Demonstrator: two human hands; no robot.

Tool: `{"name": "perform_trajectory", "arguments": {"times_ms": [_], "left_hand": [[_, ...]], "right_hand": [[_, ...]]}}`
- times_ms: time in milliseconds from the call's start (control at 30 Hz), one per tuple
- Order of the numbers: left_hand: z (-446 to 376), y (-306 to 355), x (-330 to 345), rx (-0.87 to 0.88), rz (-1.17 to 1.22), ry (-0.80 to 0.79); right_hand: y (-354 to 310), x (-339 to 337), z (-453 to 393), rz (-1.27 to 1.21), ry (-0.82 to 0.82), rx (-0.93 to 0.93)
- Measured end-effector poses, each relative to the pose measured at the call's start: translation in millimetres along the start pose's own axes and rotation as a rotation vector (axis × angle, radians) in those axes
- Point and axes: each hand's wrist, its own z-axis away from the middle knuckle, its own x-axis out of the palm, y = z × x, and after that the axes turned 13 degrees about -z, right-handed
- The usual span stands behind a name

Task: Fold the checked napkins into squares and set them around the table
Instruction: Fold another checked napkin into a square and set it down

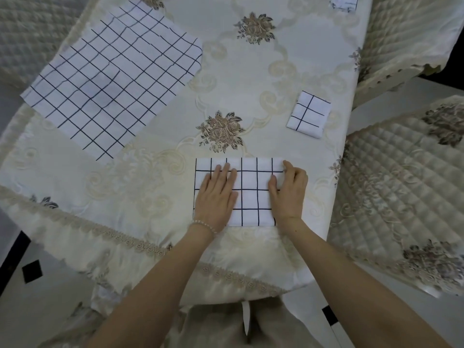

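Pressing napkin (251,197) with both hands

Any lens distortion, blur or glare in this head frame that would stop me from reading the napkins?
Head view: wide-angle bowing curves the table edge; light is soft and even, no glare, only faint shadows under the left hand and right hand; the half-folded napkin and small folded square are sharp; the unfolded stack is slightly softer, and the far folded napkin is cropped by the frame.

I stand in a home dining room: an embroidered tablecloth (251,79) covers the table, with quilted chair covers (401,177) at three o'clock and a tiled floor (45,285) at seven.
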Motion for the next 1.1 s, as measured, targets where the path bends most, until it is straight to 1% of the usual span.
{"name": "perform_trajectory", "arguments": {"times_ms": [167, 300, 367, 400, 433, 500, 533, 567, 667, 767, 833, 967, 1100], "left_hand": [[16.2, -41.9, 11.4, -0.103, -0.02, -0.015], [18.2, -42.9, 7.7, -0.134, -0.019, -0.022], [18.6, -42.8, 6.2, -0.137, -0.024, -0.026], [18.8, -42.7, 5.4, -0.136, -0.03, -0.026], [18.7, -42.6, 4.8, -0.136, -0.033, -0.025], [17.9, -42.2, 4.1, -0.136, -0.046, -0.027], [17.6, -42.0, 4.8, -0.135, -0.07, -0.039], [17.3, -42.0, 5.8, -0.134, -0.102, -0.05], [16.6, -42.6, 8.2, -0.138, -0.128, -0.066], [17.5, -41.9, 8.3, -0.129, -0.089, -0.044], [17.3, -42.2, 7.2, -0.12, -0.06, -0.024], [18.3, -40.4, 7.2, -0.129, -0.035, -0.015], [18.0, -40.3, 5.3, -0.205, -0.024, -0.047]], "right_hand": [[-0.2, 1.4, 0.6, 0.001, 0.007, -0.003], [-1.3, -0.4, -2.4, -0.066, 0.044, 0.018], [-15.4, 2.5, 0.1, -0.067, 0.079, -0.047], [-29.6, 9.2, 4.4, -0.051, 0.059, -0.118], [-47.0, 19.6, 11.0, -0.044, -0.006, -0.194], [-80.1, 48.7, 29.8, -0.034, -0.237, -0.309], [-91.2, 64.3, 38.8, -0.016, -0.343, -0.337], [-97.6, 77.2, 45.7, 0.007, -0.415, -0.341], [-85.4, 88.5, 47.9, 0.06, -0.494, -0.268], [-57.5, 69.6, 39.4, 0.177, -0.475, -0.283], [-39.6, 50.2, 31.2, 0.246, -0.436, -0.255], [-9.1, 12.5, 25.2, 0.306, -0.368, -0.168], [-2.6, 7.0, 25.7, 0.327, -0.369, -0.149]]}}
